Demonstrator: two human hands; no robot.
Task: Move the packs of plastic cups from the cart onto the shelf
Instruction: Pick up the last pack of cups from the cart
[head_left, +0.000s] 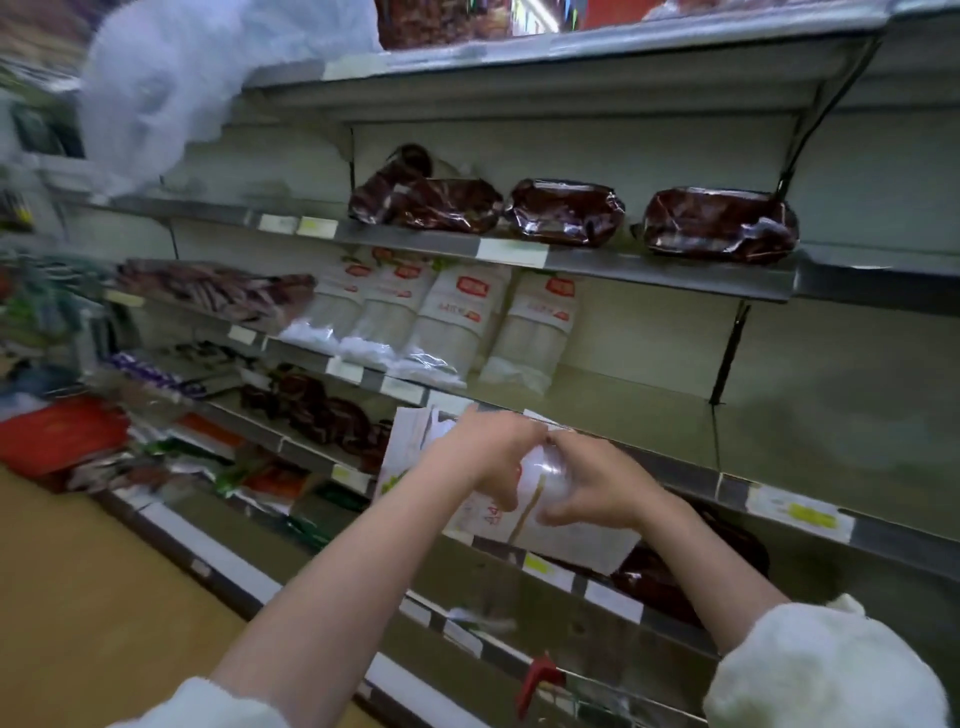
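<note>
Several packs of cups (452, 317) already stand on the shelf (649, 410) while the left hand (488, 452) and right hand (597, 486) grip another pack (545, 467) just before its edge, not yet set down

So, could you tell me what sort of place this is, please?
Most likely a shop aisle: tiered metal shelves with price labels on their edges, stocked with dark red packaged goods and white packs.
</note>
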